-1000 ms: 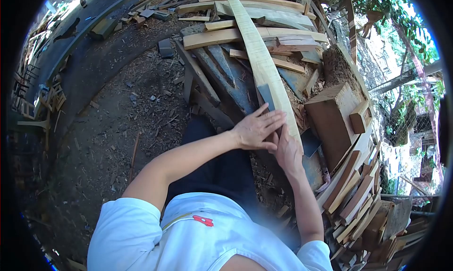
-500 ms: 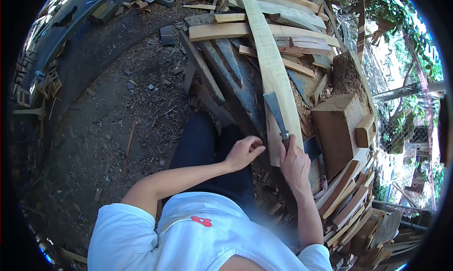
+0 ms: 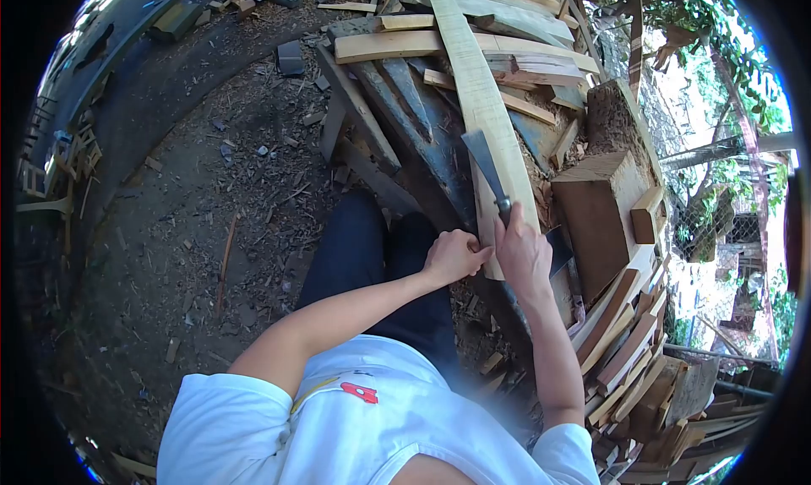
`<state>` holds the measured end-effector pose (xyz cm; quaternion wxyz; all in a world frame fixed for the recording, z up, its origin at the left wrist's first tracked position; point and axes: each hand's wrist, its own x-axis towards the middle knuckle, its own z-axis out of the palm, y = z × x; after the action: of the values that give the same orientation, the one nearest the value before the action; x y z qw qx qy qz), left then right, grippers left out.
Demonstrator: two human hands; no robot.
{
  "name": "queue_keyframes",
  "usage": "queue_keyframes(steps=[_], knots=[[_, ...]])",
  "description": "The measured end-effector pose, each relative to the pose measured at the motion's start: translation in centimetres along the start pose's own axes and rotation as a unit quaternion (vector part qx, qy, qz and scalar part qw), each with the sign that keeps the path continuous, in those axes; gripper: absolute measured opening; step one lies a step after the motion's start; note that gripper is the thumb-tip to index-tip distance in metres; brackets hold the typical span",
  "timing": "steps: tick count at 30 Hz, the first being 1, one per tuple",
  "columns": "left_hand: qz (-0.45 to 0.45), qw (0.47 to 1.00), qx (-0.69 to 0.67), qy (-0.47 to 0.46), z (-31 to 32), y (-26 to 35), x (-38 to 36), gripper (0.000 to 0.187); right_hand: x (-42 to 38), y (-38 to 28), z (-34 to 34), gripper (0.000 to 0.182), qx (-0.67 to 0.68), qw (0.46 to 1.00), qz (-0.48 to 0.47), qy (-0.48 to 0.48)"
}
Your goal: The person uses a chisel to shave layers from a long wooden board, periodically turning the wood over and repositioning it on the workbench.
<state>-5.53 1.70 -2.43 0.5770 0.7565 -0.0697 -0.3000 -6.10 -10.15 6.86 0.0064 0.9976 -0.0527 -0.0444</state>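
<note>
A long pale board runs from the top centre down to my hands. My right hand is closed round the handle of a flat metal blade tool, which lies over the board's lower left part, its wide end pointing up and left. Beside the board's lower left edge is my left hand, its fingers curled and the thumb near the edge. Whether those fingers grip the board is hidden. Part of a dark flat blade shows right of my right hand.
Wooden strips lie across the bench at the top. A large wood block stands right of the board, with stacked offcuts below it. Chips cover the ground at left.
My left hand has moved right and up to the board's edge, its fingers more curled. My right hand and the tool have shifted slightly up and left.
</note>
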Motion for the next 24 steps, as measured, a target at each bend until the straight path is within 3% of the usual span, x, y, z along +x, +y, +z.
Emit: queue_keyframes(steps=[3,5,6,8,11,12,15,16,20,24], knots=[[0.001,1.000,0.012,0.019,0.2,-0.1,-0.2,0.035,3.3,-0.9,-0.4,0.032,-0.014,1.000,-0.013,0.012],[0.083,0.985,0.019,0.150,0.9,-0.7,-0.3,0.032,2.6,-0.1,0.2,0.036,-0.025,0.999,-0.021,0.014],[0.084,0.985,0.016,0.153,1.0,-0.6,0.1,0.032,1.4,0.4,0.4,0.036,-0.032,0.999,-0.022,0.024],[0.094,0.955,-0.122,0.252,1.0,-0.4,0.9,0.034,-1.6,1.3,0.7,0.038,-0.041,0.999,-0.014,0.032],[0.082,0.966,-0.057,0.237,-0.7,0.3,1.6,0.035,-5.9,2.4,0.8,0.039,-0.047,0.999,0.017,-0.003],[0.039,0.983,-0.022,0.181,-1.9,1.3,1.6,0.036,-6.0,2.4,0.7,0.039,-0.046,0.999,0.021,-0.002],[0.041,0.991,-0.002,0.131,-1.9,1.4,3.4,0.037,-6.1,2.2,0.7,0.039,-0.045,0.999,0.016,0.004],[0.011,0.991,-0.069,0.114,-2.2,2.1,3.4,0.032,-5.0,1.9,0.7,0.039,-0.043,0.999,0.008,0.013],[-0.035,0.984,-0.134,0.116,-2.0,2.4,3.7,0.030,0.2,0.2,0.3,0.039,-0.029,0.999,-0.013,0.023],[-0.041,0.981,-0.143,0.128,-1.3,1.6,4.2,0.032,0.3,1.1,0.3,0.041,-0.034,0.997,-0.029,0.061]])
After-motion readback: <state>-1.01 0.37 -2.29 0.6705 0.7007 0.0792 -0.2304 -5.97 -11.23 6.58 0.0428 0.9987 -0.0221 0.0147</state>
